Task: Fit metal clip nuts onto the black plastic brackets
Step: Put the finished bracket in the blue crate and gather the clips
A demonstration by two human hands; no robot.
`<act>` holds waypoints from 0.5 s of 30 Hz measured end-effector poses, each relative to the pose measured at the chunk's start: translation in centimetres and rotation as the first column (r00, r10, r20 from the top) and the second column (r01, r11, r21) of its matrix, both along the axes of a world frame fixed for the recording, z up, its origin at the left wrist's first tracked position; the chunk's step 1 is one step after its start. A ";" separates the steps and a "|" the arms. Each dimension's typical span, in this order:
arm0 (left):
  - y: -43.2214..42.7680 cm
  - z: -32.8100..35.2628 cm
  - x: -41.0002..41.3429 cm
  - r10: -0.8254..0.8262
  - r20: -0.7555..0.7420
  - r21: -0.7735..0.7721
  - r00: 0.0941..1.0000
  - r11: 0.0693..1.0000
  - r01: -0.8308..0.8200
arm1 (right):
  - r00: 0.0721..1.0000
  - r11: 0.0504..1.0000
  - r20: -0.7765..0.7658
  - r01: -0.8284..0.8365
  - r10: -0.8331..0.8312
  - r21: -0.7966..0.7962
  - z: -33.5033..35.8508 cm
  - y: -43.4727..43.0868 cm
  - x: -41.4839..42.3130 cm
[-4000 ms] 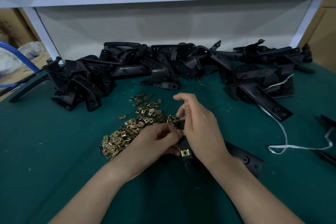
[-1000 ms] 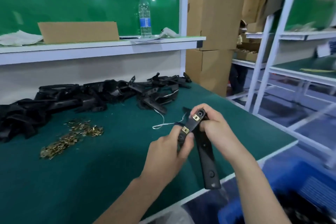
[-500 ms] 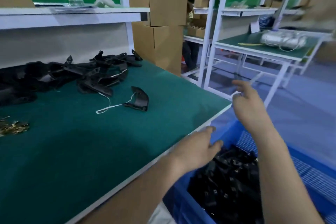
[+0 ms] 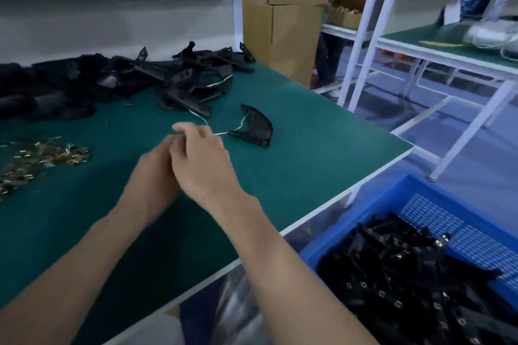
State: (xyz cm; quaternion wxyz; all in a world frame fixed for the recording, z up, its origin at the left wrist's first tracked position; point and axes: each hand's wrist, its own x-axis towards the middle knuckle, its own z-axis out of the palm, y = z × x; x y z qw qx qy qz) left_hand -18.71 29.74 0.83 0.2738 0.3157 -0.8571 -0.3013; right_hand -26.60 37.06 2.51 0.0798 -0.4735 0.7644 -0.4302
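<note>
Your right hand (image 4: 204,165) and left hand (image 4: 152,173) hung close together over the bench (image 4: 308,154), just left of the lone bracket (image 4: 256,127). Both were blurred and the left was half hidden behind the right, so I cannot tell whether either grip was clenched, slack or pinching the white string (image 4: 224,133) that ran from that bracket towards your fingers. No bracket or nut showed in either hand. Beyond the lone bracket and to its left lay the pile (image 4: 182,84) of black brackets. Well to its left sat the nuts (image 4: 42,157) in a loose heap. Well to its near right, off the bench, stood the blue bin (image 4: 420,193), holding brackets that already carried nuts. The lone bracket looked like your next piece. It should be light and stiff, so take it by its broad curved body and leave free whichever edge takes the nut. The nuts looked thin, springy and slippery, and easy to scatter. Pinch one by its folded back, mouth forward, and push it squarely on.
</note>
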 end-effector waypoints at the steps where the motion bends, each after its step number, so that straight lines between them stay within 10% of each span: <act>1: -1.3 -0.3 1.5 0.050 0.001 -0.030 0.999 0.998 -0.050 | 0.998 0.999 -0.044 -0.038 0.039 0.013 -0.4 -1.2 1.0; 8: -7.8 -2.3 12.1 0.556 0.188 -0.426 0.810 0.789 -0.443 | 0.933 0.967 -0.276 -0.191 0.232 0.169 -4.3 -9.2 6.5; 15: -12.4 -4.2 16.5 0.658 0.350 -0.301 0.667 0.753 -0.585 | 0.876 0.924 -0.356 -0.216 0.327 0.316 -6.4 -16.9 9.4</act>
